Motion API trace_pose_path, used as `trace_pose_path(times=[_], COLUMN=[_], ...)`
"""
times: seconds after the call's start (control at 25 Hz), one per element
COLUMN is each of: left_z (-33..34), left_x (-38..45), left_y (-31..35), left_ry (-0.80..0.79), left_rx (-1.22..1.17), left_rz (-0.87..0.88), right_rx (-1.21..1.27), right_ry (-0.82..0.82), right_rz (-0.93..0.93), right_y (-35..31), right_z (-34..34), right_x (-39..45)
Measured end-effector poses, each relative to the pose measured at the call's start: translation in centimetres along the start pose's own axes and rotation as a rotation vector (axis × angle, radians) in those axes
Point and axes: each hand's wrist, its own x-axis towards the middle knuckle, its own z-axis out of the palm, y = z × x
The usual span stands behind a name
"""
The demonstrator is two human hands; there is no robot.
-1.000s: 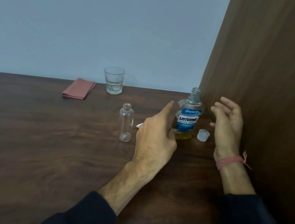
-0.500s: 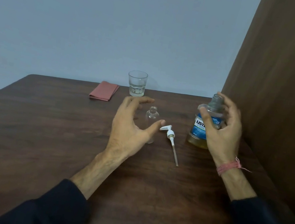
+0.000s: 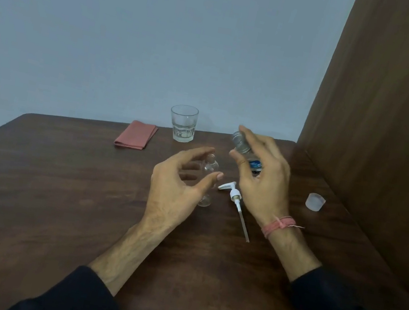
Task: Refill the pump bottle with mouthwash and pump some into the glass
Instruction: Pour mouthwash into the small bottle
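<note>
Just right of the frame's centre, the right hand (image 3: 262,176) is wrapped around the mouthwash bottle (image 3: 243,145), which is uncapped and tilted with its open neck pointing toward the upper left; only the neck and a strip of blue label show past the fingers. Just left of centre, the left hand (image 3: 178,186) is curled wide around the small clear pump bottle (image 3: 208,172), thumb on one side and fingers on the other, but whether it actually touches the bottle I cannot tell. The pump bottle stands upright and open on the table (image 3: 56,183), apparently empty. The pump head (image 3: 232,191) lies flat on the wood between the two hands, its dip tube running toward the lower right. The glass (image 3: 183,123) stands further back, above centre, near the folded red cloth (image 3: 135,135) to its left, and the mouthwash cap (image 3: 315,201) sits at the right by the wooden panel (image 3: 393,133).

The likely trouble is the pour: the pump bottle's mouth is narrow and the mouthwash neck wider, so a fast tilt could send liquid over the table. If the left hand has not closed firmly, a knock from the bigger bottle could topple the light one
</note>
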Motion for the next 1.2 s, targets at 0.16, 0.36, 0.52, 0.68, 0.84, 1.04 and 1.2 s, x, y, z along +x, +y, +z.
trace_pose_path(times=[0.16,0.36,0.52,0.68,0.84,1.04,1.2], left_z=[0.5,0.9,0.1,0.0,0.2,0.2,0.4], left_x=[-0.2,-0.3,0.1,-0.1,-0.1,0.0,0.0], left_y=[0.2,0.2,-0.4,-0.3,-0.5,-0.6,-0.7], left_ry=[0.002,0.0,0.039,0.052,0.065,0.061,0.065], left_rx=[-0.08,-0.145,-0.122,-0.079,-0.07,-0.067,-0.086], left_rz=[0.009,0.007,0.038,0.051,0.062,0.091,0.1], right_rx=[-0.142,-0.297,-0.395,-0.443,-0.444,-0.413,-0.482], right_ry=[-0.054,-0.034,-0.045,-0.054,-0.039,-0.009,-0.014], right_rz=[-0.09,-0.184,-0.257,-0.281,-0.307,-0.308,-0.37], right_y=[0.7,1.7,1.6,1.5,1.3,0.8,0.4], right_z=[0.3,0.0,1.2,0.7,0.6,0.4,0.5], right_x=[-0.6,-1.0,-1.1,-1.3,-1.2,-1.2,-1.1])
